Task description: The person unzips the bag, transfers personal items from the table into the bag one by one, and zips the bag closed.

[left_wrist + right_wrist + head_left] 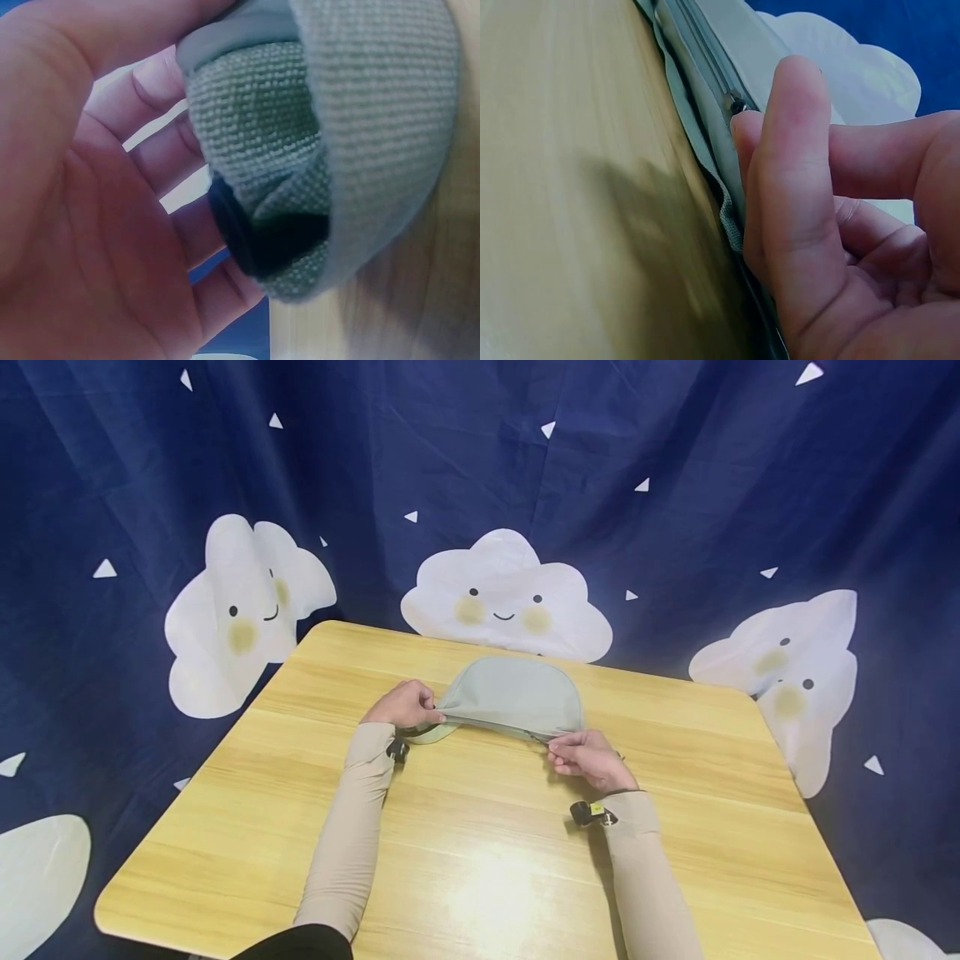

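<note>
A pale grey-green waist bag with a rounded outline lies near the far edge of the table. Along its near edge runs a zipper, and the metal slider shows beside the right fingertips. My right hand pinches the zipper pull at the bag's right end; the pull itself is mostly hidden by the fingers. At the opposite end, my left hand pinches the bag's corner between thumb and index finger. In the left wrist view, a looped webbing strap hangs beside that hand, with a dark buckle-like piece in the fold.
The wooden table has rounded corners and reflects a bright glare near its front. Behind it hangs a dark blue curtain printed with white clouds and triangles. A small black camera sits on the right wrist.
</note>
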Available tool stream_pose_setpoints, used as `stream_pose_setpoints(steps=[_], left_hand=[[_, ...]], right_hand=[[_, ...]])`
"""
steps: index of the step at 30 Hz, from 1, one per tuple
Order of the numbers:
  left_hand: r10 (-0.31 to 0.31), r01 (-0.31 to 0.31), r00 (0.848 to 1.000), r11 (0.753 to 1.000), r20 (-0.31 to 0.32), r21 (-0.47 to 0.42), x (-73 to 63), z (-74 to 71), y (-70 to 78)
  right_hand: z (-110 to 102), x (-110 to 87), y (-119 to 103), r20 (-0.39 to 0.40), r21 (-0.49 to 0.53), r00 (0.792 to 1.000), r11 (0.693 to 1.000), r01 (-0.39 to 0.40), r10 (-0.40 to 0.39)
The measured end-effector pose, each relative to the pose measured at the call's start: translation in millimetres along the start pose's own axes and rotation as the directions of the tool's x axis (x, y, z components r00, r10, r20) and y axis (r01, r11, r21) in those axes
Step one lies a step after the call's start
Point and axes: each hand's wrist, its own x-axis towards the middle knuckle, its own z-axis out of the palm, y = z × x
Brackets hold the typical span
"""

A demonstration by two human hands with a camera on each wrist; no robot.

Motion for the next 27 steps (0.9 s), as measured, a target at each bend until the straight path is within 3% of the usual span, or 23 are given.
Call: stream_pose_setpoints(steps=[27], left_hand=[[-0.006,0.006,1.000,1.000,-0.006,0.011,0.6,-0.1,-2.9]], right_hand=[[-6.8,-2.4,-0.2,0.021,-0.004,1.000,1.000,0.012,-0.012]])
